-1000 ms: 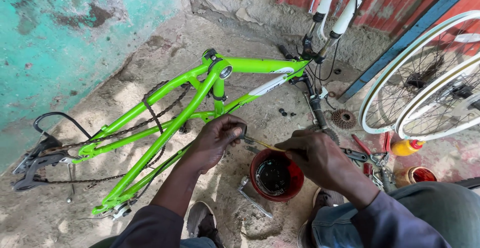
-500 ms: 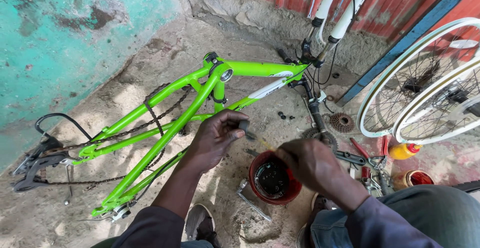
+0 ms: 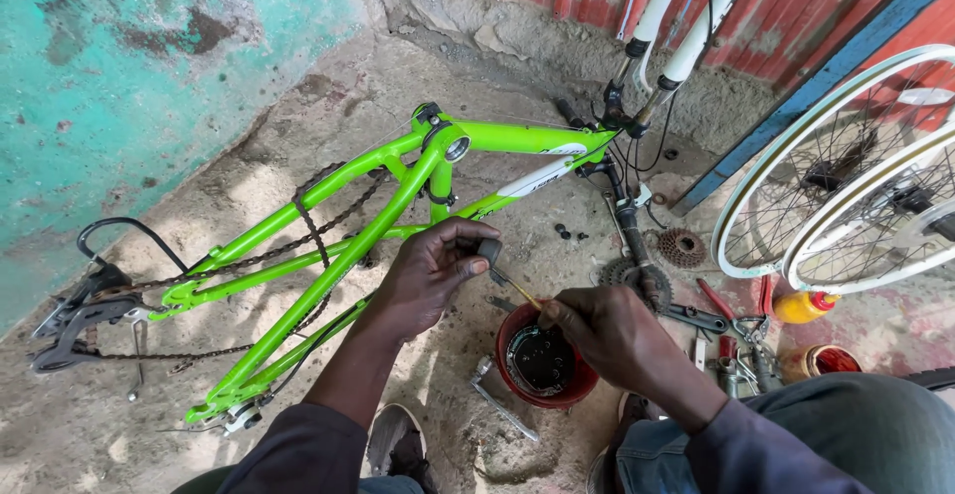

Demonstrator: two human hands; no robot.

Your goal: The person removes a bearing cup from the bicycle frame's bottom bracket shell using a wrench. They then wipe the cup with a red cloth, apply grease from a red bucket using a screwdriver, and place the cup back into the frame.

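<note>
The left hand (image 3: 430, 273) has lifted a little since a moment ago. It pinches a small dark round part (image 3: 489, 250) between thumb and fingers, up near the bright green metal bike frame (image 3: 398, 210) lying on the dirt floor (image 3: 328, 96). The right hand (image 3: 609, 327) has dropped lower. It is closed around a thin yellowish stick (image 3: 517, 290), which now slants up from the right hand to the dark part. Before, the stick lay flatter between the two hands. The right hand sits over the rim of the round red tub of black grease (image 3: 542, 365), which stands on the floor just below the two hands. So it looks like grease is being dabbed onto the small part. A loose rusty chain (image 3: 318, 230) hangs across the frame. White-rimmed spoked wheels (image 3: 846, 186) lean on the right.
</note>
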